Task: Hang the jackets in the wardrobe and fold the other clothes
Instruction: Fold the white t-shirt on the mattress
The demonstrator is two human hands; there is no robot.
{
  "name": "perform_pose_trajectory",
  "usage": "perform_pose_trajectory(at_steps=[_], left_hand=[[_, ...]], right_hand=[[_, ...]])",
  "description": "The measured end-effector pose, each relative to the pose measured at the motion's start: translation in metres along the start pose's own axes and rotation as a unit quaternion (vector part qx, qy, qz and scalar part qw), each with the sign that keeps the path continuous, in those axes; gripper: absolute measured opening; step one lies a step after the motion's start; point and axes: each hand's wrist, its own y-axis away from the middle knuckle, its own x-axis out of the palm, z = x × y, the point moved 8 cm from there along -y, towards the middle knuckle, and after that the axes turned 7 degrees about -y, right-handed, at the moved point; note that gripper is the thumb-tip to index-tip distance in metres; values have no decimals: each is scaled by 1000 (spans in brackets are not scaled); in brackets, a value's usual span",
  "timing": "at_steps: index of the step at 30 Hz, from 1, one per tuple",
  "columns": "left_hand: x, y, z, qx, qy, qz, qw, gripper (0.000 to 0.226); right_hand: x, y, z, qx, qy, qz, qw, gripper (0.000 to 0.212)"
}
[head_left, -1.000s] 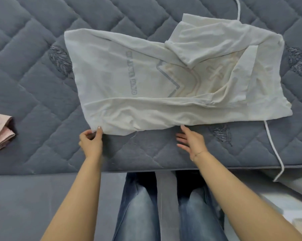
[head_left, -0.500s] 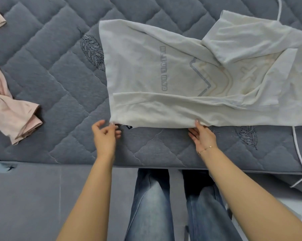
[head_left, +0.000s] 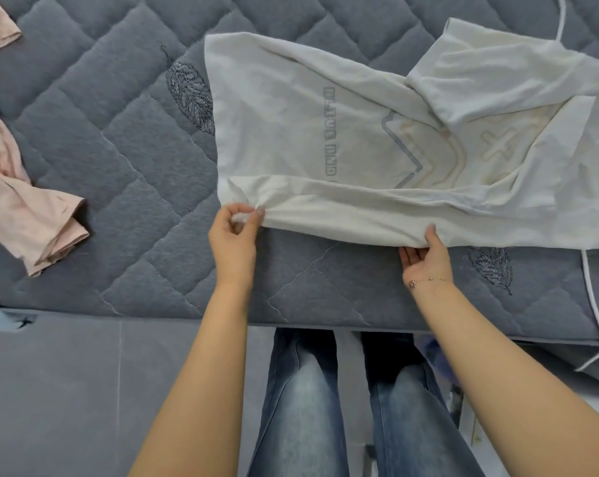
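Left hand (head_left: 234, 232) pinches the white shirt (head_left: 325, 139) at its near corner, right hand (head_left: 425, 256) grips the folded edge, holding it taut on the bed (head_left: 119, 149) for folding.

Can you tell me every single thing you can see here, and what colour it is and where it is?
T-shirt: one, cream-white with a grey print, spread on the mattress, near edge folded over.
Pink garment: one, pale pink, crumpled at the left on the mattress.
Mattress: one, grey, quilted.
Cord: one, white, along the right side.
Floor: grey, below the mattress.
Jeans: one pair, blue, on the person's legs.
Bracelet: one, thin, on the right wrist.
Left hand: pinches the T-shirt's near left corner.
Right hand: grips the T-shirt's near edge.
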Motion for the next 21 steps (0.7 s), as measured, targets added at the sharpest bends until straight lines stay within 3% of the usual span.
perform_pose_trajectory(at_steps=[2, 4, 10, 17, 21], left_hand=[[-9, 4, -33, 85, 28, 26, 996, 23], [-16, 8, -43, 113, 37, 43, 992, 25], [-23, 4, 55, -113, 15, -14, 993, 23], [-12, -14, 67, -129, -15, -5, 992, 88], [-22, -12, 64, -83, -70, -69, 992, 53]], right_hand=[[-4, 3, 4, -2, -15, 9, 1000, 16], [-5, 5, 5, 9, -19, 31, 999, 17], [-12, -6, -3, 62, 43, 45, 996, 9], [-14, -20, 2, 39, 56, 67, 995, 35], [-15, -24, 3, 34, 65, 54, 996, 31]])
